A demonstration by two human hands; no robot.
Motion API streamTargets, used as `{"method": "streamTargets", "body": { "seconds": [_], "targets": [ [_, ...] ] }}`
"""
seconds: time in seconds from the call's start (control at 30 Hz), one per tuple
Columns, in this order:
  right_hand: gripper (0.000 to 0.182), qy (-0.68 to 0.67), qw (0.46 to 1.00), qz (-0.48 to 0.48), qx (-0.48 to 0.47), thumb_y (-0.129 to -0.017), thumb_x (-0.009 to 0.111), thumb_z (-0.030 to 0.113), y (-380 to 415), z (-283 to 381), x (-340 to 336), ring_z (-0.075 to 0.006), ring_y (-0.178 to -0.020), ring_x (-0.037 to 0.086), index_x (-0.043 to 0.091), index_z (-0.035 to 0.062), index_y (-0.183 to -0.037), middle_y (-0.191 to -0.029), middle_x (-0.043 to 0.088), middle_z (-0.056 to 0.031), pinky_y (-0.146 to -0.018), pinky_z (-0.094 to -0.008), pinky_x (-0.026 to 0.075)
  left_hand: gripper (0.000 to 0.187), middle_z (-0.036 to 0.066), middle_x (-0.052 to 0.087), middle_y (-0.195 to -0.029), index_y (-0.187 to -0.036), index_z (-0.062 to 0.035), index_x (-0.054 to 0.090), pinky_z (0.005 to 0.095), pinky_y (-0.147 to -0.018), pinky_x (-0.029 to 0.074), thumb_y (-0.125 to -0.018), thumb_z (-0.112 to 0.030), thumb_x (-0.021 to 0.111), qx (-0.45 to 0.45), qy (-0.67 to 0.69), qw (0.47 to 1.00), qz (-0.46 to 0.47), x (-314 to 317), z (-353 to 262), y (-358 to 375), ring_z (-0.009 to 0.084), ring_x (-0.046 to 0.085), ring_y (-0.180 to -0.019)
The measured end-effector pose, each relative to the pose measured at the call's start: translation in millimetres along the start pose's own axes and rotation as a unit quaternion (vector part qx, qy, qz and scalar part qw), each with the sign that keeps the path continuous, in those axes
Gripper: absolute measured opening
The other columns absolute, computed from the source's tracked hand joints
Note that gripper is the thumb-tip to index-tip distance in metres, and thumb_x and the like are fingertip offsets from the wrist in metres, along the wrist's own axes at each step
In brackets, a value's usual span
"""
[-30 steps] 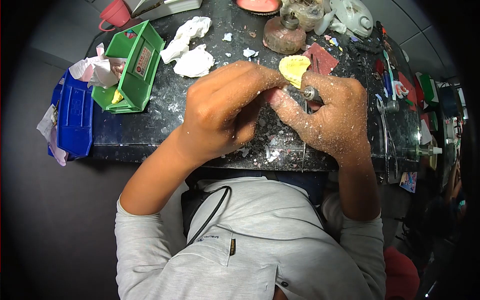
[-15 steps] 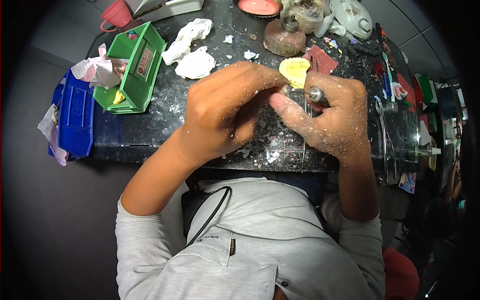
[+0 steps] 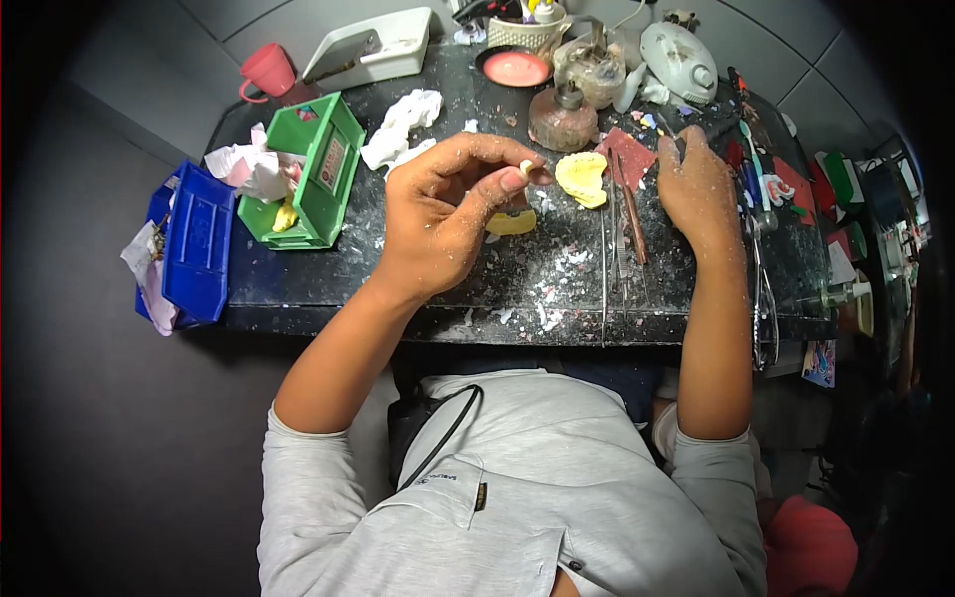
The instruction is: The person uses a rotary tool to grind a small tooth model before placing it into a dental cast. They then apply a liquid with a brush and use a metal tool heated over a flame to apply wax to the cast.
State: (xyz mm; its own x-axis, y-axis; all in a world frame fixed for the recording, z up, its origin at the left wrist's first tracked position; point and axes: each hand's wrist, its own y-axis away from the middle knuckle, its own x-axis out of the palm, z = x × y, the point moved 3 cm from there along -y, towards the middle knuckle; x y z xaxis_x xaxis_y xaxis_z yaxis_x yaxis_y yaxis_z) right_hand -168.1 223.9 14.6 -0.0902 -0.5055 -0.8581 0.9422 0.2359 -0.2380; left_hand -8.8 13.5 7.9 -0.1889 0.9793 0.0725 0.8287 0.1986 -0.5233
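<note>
Now the right grip [image 3: 700,189] has parted from the left grip [image 3: 433,221] and lies beside a dark-red square sheet [image 3: 642,162]; whether it grasps anything I cannot tell, while the left pinches a small cream-white piece [image 3: 526,167] between thumb and forefinger. Below the left grip, a curved yellow piece [image 3: 514,224] shows, partly covered. Left of that grip, a green plastic bin's [image 3: 316,217] red-and-white label [image 3: 332,165] is too small to read.
</note>
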Motion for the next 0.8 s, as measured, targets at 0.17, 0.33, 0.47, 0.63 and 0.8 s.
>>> {"method": "streamTargets", "body": {
  "seconds": [0.17,0.33,0.47,0.63,0.8],
  "targets": [
    [0.035,0.08,0.997,-0.011,0.011,-0.096,0.059,0.023,-10.8,-19.3,4.6,-0.0468,-0.109,0.063,0.062,-0.0004,-0.121,-0.113,0.066,-0.0301,-0.094,-0.0517,0.048,0.019,0.014,0.073,-0.098,-0.11,0.0046,0.066,0.0278,-0.074,0.056,-0.097,-0.009,0.065,-0.041,0.049,0.998,0.019,-3.9,3.2,-3.0,0.0139,0.067,-0.081],
    [0.032,0.101,0.995,-0.008,0.021,-0.092,0.064,0.018,-12.1,-24.3,5.8,-0.042,-0.108,0.066,0.067,0.0008,-0.12,-0.113,0.069,-0.0248,-0.093,-0.0495,0.05,0.019,0.016,0.073,-0.098,-0.11,0.0044,0.065,0.0289,-0.073,0.056,-0.098,-0.01,0.065,-0.064,0.114,0.991,0.017,-5.2,6.8,-5.5,0.0146,0.066,-0.077],
    [0.032,0.109,0.994,-0.012,0.025,-0.091,0.067,0.019,-12.5,-26.6,6.6,-0.0407,-0.107,0.066,0.069,0.0019,-0.118,-0.111,0.07,-0.023,-0.092,-0.049,0.051,0.02,0.016,0.073,-0.098,-0.111,0.0041,0.064,0.0294,-0.072,0.056,-0.099,-0.012,0.064,-0.104,0.149,0.983,0.014,-7.2,8.9,-6.8,0.0154,0.065,-0.075],
    [0.026,0.135,0.99,0.012,0.035,-0.09,0.069,0.02,-13.5,-26.6,5.2,-0.0403,-0.107,0.066,0.071,0.0012,-0.107,-0.111,0.069,-0.0232,-0.09,-0.0487,0.052,0.021,0.015,0.072,-0.097,-0.111,0.004,0.064,0.0293,-0.071,0.055,-0.099,-0.013,0.063,-0.121,0.18,0.976,0.01,-8.3,11.2,-7.2,0.0154,0.065,-0.074],
    [0.025,0.146,0.989,0.004,0.024,-0.09,0.069,0.021,-15.1,-30.2,6.1,-0.0413,-0.104,0.066,0.072,0.0021,-0.106,-0.109,0.07,-0.0225,-0.09,-0.0478,0.051,0.02,0.016,0.069,-0.096,-0.11,0.0027,0.063,0.0308,-0.068,0.053,-0.101,-0.015,0.06,-0.125,0.153,0.98,0.006,-9.0,13.6,-7.4,0.0206,0.065,-0.076]
  ]
}}
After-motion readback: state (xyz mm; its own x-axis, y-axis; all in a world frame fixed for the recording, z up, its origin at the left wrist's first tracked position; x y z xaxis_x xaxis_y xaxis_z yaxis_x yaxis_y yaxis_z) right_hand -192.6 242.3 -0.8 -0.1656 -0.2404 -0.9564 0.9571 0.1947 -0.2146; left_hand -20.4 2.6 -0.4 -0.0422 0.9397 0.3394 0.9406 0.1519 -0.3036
